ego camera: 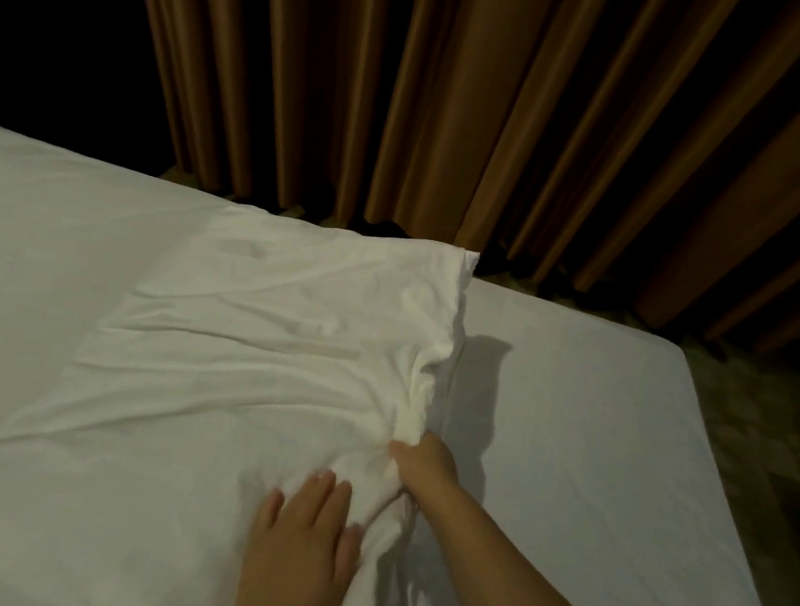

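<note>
A white sheet [236,340] lies wrinkled over the left and middle of a bed. Its right edge is bunched into folds near the middle of the view. My right hand [428,465] grips that bunched edge, fingers buried in the cloth. My left hand [301,532] lies flat on the sheet just left of the bunch, fingers straight and spread. To the right of the edge, the white mattress cover [575,433] is exposed and smooth.
Brown pleated curtains [469,105] hang behind the bed, reaching down to its far edge. The bed's right corner [681,352] meets a dark patterned floor [775,488]. The upper left of the view is black.
</note>
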`<state>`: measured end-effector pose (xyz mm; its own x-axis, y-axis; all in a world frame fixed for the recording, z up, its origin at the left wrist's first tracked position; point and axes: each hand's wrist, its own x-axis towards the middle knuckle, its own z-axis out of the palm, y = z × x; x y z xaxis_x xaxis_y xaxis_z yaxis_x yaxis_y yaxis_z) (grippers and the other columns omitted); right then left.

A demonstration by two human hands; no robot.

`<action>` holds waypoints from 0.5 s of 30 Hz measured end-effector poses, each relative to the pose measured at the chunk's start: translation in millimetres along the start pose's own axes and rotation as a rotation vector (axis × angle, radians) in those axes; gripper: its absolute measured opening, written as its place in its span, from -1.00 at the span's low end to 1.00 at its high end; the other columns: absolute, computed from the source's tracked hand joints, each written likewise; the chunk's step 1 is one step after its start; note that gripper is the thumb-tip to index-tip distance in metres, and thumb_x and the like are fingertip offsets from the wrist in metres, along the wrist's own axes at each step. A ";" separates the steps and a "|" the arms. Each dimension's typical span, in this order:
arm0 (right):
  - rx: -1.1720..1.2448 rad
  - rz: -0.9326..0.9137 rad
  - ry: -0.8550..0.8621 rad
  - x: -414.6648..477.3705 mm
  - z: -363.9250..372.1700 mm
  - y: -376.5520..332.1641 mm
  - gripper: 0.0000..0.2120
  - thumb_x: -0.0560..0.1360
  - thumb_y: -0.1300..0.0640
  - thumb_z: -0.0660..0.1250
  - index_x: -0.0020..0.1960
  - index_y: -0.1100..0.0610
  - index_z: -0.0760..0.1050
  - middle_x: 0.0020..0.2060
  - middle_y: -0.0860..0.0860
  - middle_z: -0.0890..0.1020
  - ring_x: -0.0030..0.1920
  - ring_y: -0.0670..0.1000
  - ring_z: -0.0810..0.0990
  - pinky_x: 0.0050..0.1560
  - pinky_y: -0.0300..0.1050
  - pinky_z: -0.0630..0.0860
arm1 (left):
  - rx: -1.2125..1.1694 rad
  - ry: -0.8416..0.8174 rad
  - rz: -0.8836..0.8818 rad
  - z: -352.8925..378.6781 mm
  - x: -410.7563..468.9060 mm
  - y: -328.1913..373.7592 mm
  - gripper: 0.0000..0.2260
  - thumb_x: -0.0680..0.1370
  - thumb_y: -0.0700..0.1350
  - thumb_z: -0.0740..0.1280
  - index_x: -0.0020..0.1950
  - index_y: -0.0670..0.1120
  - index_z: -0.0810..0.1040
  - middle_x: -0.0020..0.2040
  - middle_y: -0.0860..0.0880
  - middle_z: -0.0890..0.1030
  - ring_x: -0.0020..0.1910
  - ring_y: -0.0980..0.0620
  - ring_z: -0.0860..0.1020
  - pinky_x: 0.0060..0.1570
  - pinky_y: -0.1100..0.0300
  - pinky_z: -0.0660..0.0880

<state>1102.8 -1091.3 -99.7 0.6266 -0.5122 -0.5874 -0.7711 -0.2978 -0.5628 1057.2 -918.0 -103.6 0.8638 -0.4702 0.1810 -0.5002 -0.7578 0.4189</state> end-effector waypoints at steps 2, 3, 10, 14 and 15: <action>-0.021 -0.097 0.206 -6.5 -17.1 8.4 -0.65 0.60 0.06 0.19 0.28 0.25 0.41 0.22 0.24 0.54 0.20 0.22 0.53 0.16 -0.03 0.47 | 0.012 -0.080 0.008 5.7 -19.9 15.9 -0.52 0.48 0.14 0.12 0.11 -0.12 0.66 0.13 -0.12 0.64 0.17 0.00 0.55 0.20 0.01 0.21; -0.027 -0.114 0.308 -7.9 -28.0 13.6 -0.68 0.61 0.06 0.16 0.24 0.26 0.41 0.19 0.26 0.54 0.18 0.24 0.53 0.14 -0.01 0.47 | 0.027 -0.158 0.039 8.9 -25.6 27.4 -0.50 0.45 0.16 0.13 0.15 -0.11 0.64 0.17 -0.11 0.62 0.21 -0.01 0.53 0.27 0.00 0.13; -0.024 0.042 0.152 -65.1 -5.2 48.1 -0.21 0.49 -0.14 0.34 0.54 0.07 -0.01 0.37 0.18 0.36 0.28 0.22 0.45 0.27 0.01 0.40 | 0.184 -0.395 0.112 12.8 -61.5 42.6 -0.48 0.44 0.14 0.10 0.14 -0.11 0.65 0.16 -0.10 0.63 0.14 -0.05 0.60 0.16 -0.12 0.26; 0.345 0.220 -0.088 -142.1 51.7 98.3 -0.49 0.54 -0.07 0.31 0.33 0.25 0.39 0.07 0.13 0.60 -0.15 0.03 0.60 -0.19 -0.16 0.53 | 0.268 -0.463 0.078 -2.1 -81.2 26.7 -0.46 0.39 0.12 0.09 0.07 -0.16 0.67 0.12 -0.12 0.64 0.10 -0.09 0.62 0.05 -0.21 0.48; 0.407 0.202 -0.102 -150.4 58.5 112.4 -0.58 0.56 -0.01 0.28 0.30 0.25 0.44 0.04 0.10 0.61 -0.11 0.05 0.61 -0.12 -0.15 0.54 | 0.276 -0.472 0.071 -4.6 -88.1 24.9 -0.47 0.40 0.10 0.09 0.07 -0.17 0.67 0.13 -0.12 0.64 0.10 -0.09 0.62 0.05 -0.21 0.48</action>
<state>928.5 -1000.7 -108.6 0.4922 -0.4397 -0.7513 -0.7842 0.1506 -0.6020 968.9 -893.4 -105.0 0.7385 -0.6281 -0.2454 -0.6081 -0.7775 0.1601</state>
